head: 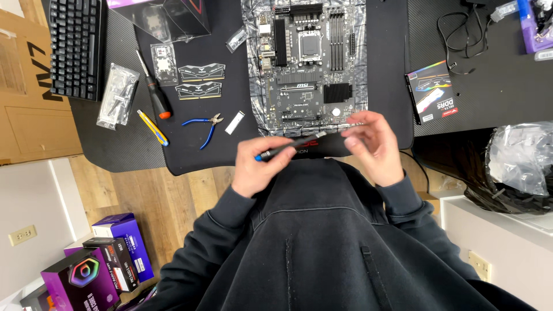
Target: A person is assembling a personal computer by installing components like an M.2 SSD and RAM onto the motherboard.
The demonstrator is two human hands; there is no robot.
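Dark-sleeved left hand (262, 164) wraps its fingers around a slim black screwdriver with a blue end cap (288, 147) while the right hand (374, 144) pinches its tip, steadying it above the black motherboard (308, 63)

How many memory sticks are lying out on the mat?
2: one memory stick lies left of the motherboard, the second memory stick just below it. Others may be hidden inside the boxes.

The screwdriver (291, 147) tip hides behind the right hand (374, 147) fingers (keyboard (75, 49) cut off at top edge)
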